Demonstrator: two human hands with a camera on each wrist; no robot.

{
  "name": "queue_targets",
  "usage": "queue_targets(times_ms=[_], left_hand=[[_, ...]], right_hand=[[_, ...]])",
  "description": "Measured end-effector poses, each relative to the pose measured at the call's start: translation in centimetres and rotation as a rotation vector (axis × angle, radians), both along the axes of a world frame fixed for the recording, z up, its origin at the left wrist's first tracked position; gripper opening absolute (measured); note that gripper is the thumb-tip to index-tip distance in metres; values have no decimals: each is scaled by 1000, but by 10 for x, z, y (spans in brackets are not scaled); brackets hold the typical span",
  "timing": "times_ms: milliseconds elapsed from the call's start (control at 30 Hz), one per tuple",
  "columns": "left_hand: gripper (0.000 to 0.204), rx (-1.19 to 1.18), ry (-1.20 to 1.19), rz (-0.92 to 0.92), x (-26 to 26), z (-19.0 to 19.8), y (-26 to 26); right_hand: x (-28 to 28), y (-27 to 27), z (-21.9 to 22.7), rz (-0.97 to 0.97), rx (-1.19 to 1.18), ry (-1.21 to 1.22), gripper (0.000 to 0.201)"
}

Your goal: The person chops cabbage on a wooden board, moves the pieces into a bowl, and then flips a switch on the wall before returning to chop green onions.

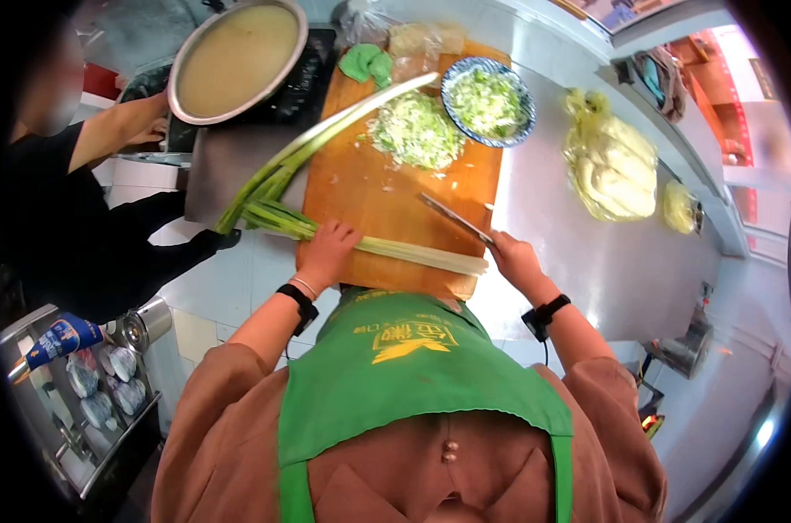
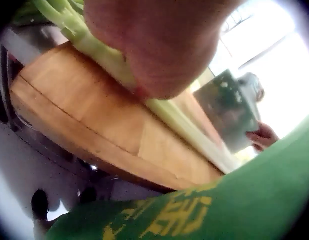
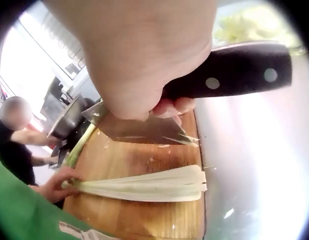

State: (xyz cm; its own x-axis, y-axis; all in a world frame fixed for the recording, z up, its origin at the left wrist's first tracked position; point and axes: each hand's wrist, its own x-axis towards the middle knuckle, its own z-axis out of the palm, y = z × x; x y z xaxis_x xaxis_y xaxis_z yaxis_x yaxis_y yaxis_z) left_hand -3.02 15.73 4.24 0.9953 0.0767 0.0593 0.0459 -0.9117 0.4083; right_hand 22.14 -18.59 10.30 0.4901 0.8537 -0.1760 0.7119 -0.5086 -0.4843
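My left hand grips a long scallion near its green end, across the near side of the wooden cutting board. In the right wrist view the scallion's pale layers lie lengthwise with the cut end near the board's edge. My right hand holds a cleaver by its black handle. The blade is over the board, apart from the gripped scallion, with pale shreds stuck to it. Another scallion lies along the left side of the board. Farther back is a pile of chopped scallion.
A blue-patterned bowl of chopped scallion stands at the board's back right corner. Bagged pale food sits on the steel counter. At the back left is a large pot of cloudy liquid, beside another person.
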Motion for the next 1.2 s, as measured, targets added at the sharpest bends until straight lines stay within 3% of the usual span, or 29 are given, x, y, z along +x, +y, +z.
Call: queue_targets(times_ms=[100, 200, 333, 400, 433, 700, 767, 867, 967, 1067, 1133, 1200], left_hand=[[30, -85, 35, 59, 17, 11, 12], [45, 15, -129, 431, 65, 7, 54], [45, 206, -239, 534, 99, -36, 117], [37, 151, -2, 617, 108, -32, 125], [29, 172, -58, 594, 106, -26, 124], [29, 109, -281, 417, 66, 19, 98], [31, 23, -254, 223, 65, 22, 79], [38, -68, -232, 66, 74, -4, 39], [36, -78, -156, 55, 74, -39, 13], [33, -244, -262, 141, 67, -22, 14], [33, -191, -330, 216, 54, -19, 27], [34, -17, -315, 527, 33, -21, 47]], right_hand=[[-7, 7, -13, -1, -6, -16, 16], [-9, 13, -9, -18, -45, -22, 14], [-5, 11, -19, -36, -78, -24, 14], [-4, 9, -20, -30, -89, -16, 14], [-4, 9, -20, -24, -99, -25, 14], [-12, 1, -22, 28, -91, -87, 15], [-14, -4, -13, 90, -119, -87, 14], [-28, -3, 1, 191, -90, -85, 13], [-40, 15, 19, 137, 25, -31, 13], [-42, 46, 27, 30, 37, -4, 12], [-36, 73, 22, 17, 23, 24, 12], [-34, 98, 20, 49, 55, 33, 11]])
